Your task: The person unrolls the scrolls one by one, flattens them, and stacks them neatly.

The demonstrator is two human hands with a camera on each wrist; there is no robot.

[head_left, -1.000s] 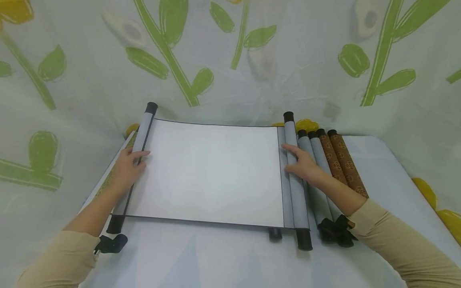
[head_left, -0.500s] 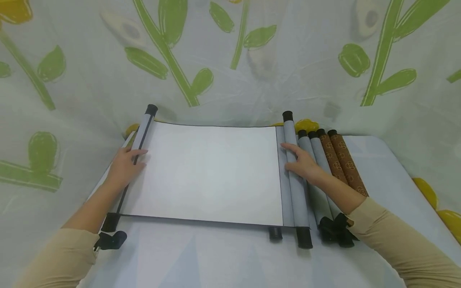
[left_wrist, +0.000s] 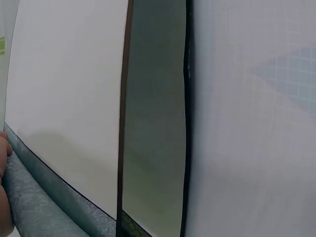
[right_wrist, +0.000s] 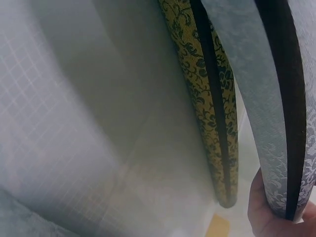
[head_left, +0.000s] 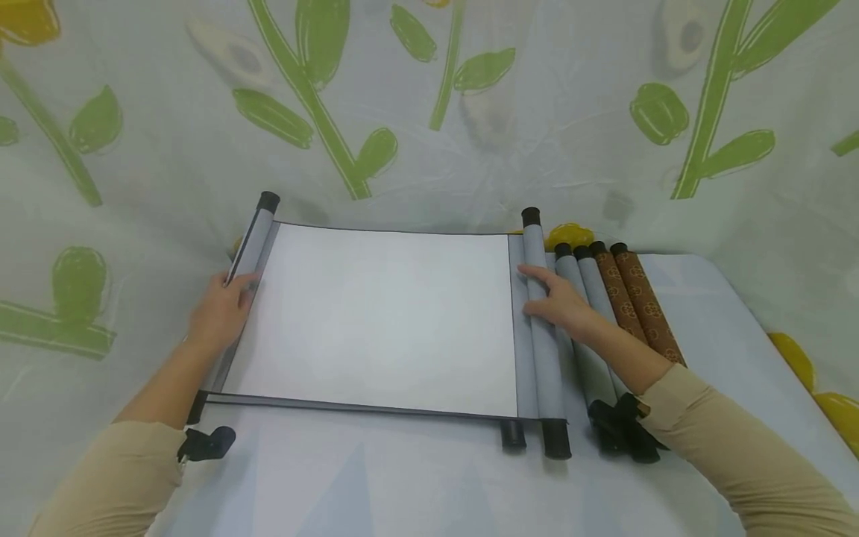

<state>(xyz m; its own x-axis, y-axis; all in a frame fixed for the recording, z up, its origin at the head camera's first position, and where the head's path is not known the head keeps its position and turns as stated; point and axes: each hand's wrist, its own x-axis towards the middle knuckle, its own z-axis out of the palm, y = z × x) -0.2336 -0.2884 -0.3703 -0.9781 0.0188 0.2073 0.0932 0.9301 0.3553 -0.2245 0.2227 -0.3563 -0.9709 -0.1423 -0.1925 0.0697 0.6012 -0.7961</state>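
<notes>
A hanging scroll with a blank white sheet (head_left: 376, 321) and grey-blue brocade borders is stretched between the hands. My left hand (head_left: 221, 309) grips its left roller (head_left: 251, 246), which has black end knobs; in the left wrist view only the fingers (left_wrist: 5, 192) show, at the left edge. My right hand (head_left: 560, 302) holds the thicker right roll (head_left: 545, 350), thumb and forefinger reaching over onto the border. In the right wrist view that hand (right_wrist: 271, 217) curls round the brocade roll (right_wrist: 259, 98). Below it lies a gold-and-dark patterned roll (right_wrist: 212, 113), mostly hidden from the head view.
Right of the scroll lie grey-blue rolled scrolls (head_left: 590, 365) and brown flowered ones (head_left: 647, 306), side by side. A black knob (head_left: 513, 435) sticks out from under the sheet. The table (head_left: 403, 477) has a pale cover; behind it hangs a plant-patterned cloth (head_left: 550, 164).
My left hand has moved left and turned the roller, so a grey border strip shows along the left end. My right hand and its roll have shifted slightly left.
</notes>
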